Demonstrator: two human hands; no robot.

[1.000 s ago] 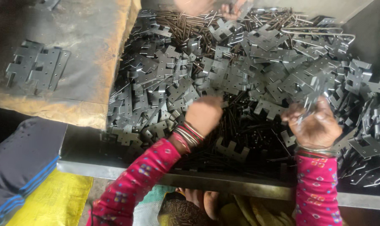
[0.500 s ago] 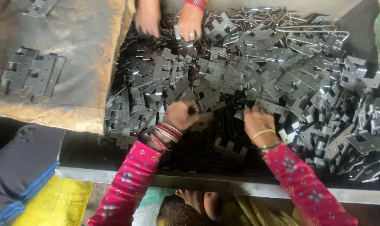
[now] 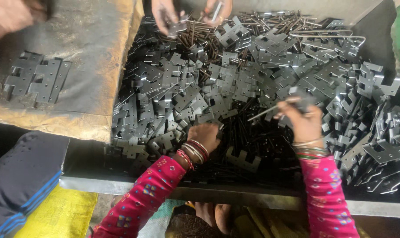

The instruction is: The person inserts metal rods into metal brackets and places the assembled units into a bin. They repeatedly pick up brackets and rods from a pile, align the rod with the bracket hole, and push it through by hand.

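Filling the tray [image 3: 235, 194] almost from edge to edge, a heap of grey metal hinge plates [image 3: 253, 79] and thin dark pins [image 3: 261, 132] leaves open room only in a dark hollow by the near edge, between the person's two hands. The left hand [image 3: 205, 135] rests low in that hollow, fingers curled down into the plates; what they grip is hidden. The right hand [image 3: 300, 118] is raised above the heap, fingers pinching a thin pin [image 3: 270, 110] that points left, with a plate [image 3: 299, 94] held against it. Half a second ago both hands were down in the pile with the right one nearer the middle; now the right has risen and shifted toward the right edge. At the far edge another person's hands [image 3: 164, 15] hold small parts, cut off by the picture's top. A few flat plates [image 3: 34, 81] lie on a worn cloth [image 3: 89, 53] left of the tray. Blur hides the detail of the right fingers
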